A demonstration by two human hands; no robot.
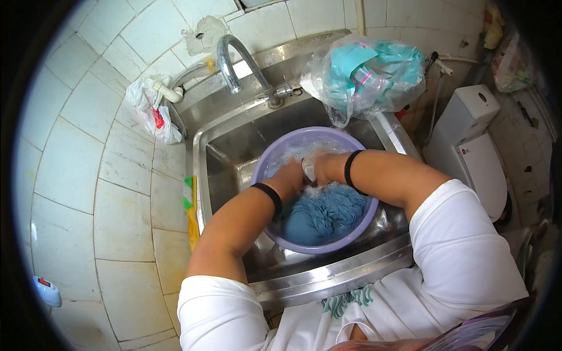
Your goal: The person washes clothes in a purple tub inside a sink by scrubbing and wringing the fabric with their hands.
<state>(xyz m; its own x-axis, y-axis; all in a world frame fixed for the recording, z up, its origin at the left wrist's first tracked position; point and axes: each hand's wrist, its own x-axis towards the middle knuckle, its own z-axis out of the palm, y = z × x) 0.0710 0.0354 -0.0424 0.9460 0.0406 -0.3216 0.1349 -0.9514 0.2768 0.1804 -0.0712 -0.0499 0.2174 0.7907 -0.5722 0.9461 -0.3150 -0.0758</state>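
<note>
A lavender plastic basin (264, 162) stands in the metal sink, holding foamy water and a wet blue cloth or garment (322, 215). Both my hands reach into the suds at its far half, just beyond the blue fabric. My left hand (293, 174) and my right hand (328, 166) come close together there. Between them shows a small whitish thing (308, 168), too indistinct to name. Foam, water and the backs of the hands hide the fingers, so their grip does not show. A black band circles each forearm near the wrist.
Behind the basin a curved chrome faucet (233, 64) rises from the steel sink (202, 158). A clear plastic bag with turquoise packaging (374, 70) rests on the back right corner. A green-and-yellow brush (191, 210) lies along the left rim. A white toilet (483, 167) stands at right.
</note>
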